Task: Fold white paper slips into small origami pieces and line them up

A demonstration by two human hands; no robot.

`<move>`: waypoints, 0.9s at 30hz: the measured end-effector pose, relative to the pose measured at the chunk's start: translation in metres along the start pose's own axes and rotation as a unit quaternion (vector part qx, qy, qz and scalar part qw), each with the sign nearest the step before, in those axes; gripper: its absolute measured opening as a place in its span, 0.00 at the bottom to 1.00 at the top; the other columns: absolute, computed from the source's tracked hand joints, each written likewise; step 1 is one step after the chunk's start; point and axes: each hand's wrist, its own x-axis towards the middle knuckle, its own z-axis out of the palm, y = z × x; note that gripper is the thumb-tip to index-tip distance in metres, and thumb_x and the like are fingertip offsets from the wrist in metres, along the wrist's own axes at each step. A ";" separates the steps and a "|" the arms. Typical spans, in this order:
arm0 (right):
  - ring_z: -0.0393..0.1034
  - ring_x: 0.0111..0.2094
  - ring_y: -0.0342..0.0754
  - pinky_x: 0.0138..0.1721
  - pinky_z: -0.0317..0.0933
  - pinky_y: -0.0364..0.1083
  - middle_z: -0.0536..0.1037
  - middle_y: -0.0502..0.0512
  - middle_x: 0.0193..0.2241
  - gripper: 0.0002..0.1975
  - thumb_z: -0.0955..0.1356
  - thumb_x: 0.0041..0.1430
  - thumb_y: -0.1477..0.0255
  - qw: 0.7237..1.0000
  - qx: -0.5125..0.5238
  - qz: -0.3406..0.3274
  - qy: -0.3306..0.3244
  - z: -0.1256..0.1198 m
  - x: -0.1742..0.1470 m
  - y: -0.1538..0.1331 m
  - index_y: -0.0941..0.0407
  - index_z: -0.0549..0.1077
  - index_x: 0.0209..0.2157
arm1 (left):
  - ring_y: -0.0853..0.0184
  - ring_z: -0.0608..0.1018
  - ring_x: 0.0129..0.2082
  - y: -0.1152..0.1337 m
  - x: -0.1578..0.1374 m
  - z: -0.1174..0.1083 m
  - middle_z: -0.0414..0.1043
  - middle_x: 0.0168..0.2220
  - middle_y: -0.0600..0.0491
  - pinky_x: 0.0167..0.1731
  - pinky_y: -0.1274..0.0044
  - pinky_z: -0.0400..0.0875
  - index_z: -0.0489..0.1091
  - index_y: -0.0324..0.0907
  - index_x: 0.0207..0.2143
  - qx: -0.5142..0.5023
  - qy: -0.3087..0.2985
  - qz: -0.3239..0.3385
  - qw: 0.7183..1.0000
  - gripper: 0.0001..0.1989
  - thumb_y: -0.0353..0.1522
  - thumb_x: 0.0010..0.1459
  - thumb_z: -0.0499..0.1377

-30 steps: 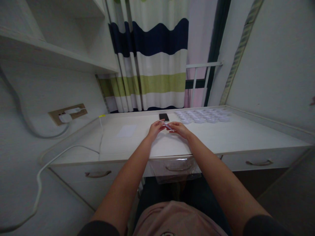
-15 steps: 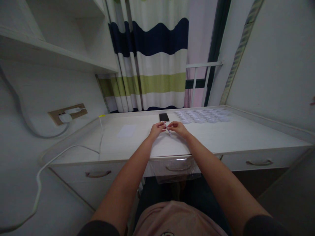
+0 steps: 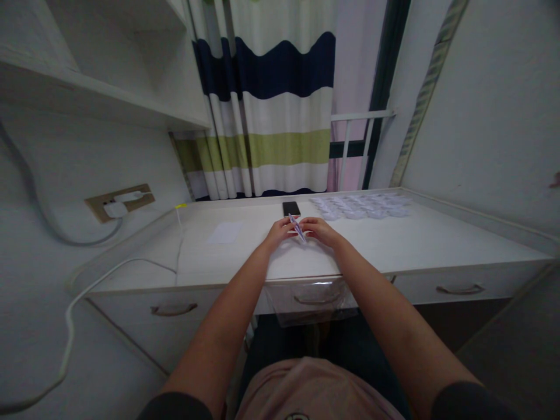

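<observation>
Between my hands, above the middle of the white desk (image 3: 249, 265), is a small folded paper (image 3: 298, 228), white with a lilac tint. It stands on edge, tilted to the left at its top. My left hand (image 3: 277, 233) grips it from the left, fingers curled against it. From the right, my right hand (image 3: 322, 231) holds the other side with bent fingers. The exact shape of the folds is too small to make out. Just beyond my fingers lies a dark phone (image 3: 291, 208).
Rows of white folded paper pieces (image 3: 361, 206) cover the back right of the desk. White paper (image 3: 225, 233) lies flat on the left. A clear plastic sheet (image 3: 306, 303) hangs over the front edge. A white cable (image 3: 126, 261) crosses the left side.
The folded paper has turned and now shows as a wider shape between my hands. My fingers have shifted along its sides; my arms stay nearly in place.
</observation>
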 end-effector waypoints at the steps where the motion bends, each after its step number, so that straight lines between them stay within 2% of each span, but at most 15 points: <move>1: 0.67 0.26 0.41 0.29 0.58 0.41 0.74 0.50 0.24 0.07 0.71 0.39 0.72 1.000 0.009 0.010 -0.006 0.000 0.000 0.000 0.57 0.73 0.24 | 0.67 0.75 0.33 0.000 0.000 0.000 0.73 0.32 0.49 0.41 0.69 0.68 0.70 0.37 0.41 0.000 -0.003 -0.004 1.000 0.16 0.30 0.47 0.61; 7: 0.67 0.26 0.41 0.31 0.61 0.42 0.74 0.51 0.24 0.08 0.72 0.40 0.71 0.998 0.050 0.027 -0.033 0.000 0.002 0.002 0.57 0.72 0.25 | 0.68 0.74 0.31 0.001 -0.003 0.004 0.72 0.33 0.51 0.38 0.70 0.68 0.69 0.39 0.40 0.007 -0.018 -0.025 0.999 0.17 0.26 0.43 0.62; 11: 0.68 0.27 0.41 0.33 0.63 0.42 0.75 0.51 0.26 0.08 0.73 0.40 0.72 0.997 0.063 0.030 -0.039 0.002 0.002 0.003 0.57 0.72 0.25 | 0.68 0.73 0.30 0.002 -0.004 0.006 0.71 0.30 0.52 0.36 0.71 0.68 0.69 0.38 0.36 0.015 -0.011 -0.027 0.999 0.14 0.26 0.42 0.60; 17: 0.69 0.29 0.42 0.35 0.64 0.43 0.76 0.52 0.27 0.09 0.73 0.41 0.72 0.992 0.109 0.025 -0.055 0.005 0.001 0.001 0.57 0.73 0.28 | 0.70 0.72 0.30 0.003 -0.004 0.007 0.70 0.28 0.52 0.35 0.74 0.67 0.68 0.38 0.34 -0.027 -0.022 -0.019 0.999 0.12 0.26 0.42 0.58; 27: 0.68 0.28 0.41 0.36 0.63 0.43 0.75 0.51 0.26 0.07 0.72 0.42 0.74 0.991 0.120 0.045 -0.047 0.005 0.002 -0.001 0.57 0.72 0.27 | 0.71 0.72 0.29 -0.001 0.001 0.003 0.70 0.30 0.53 0.35 0.76 0.65 0.68 0.38 0.34 -0.051 -0.021 -0.014 0.998 0.14 0.26 0.39 0.57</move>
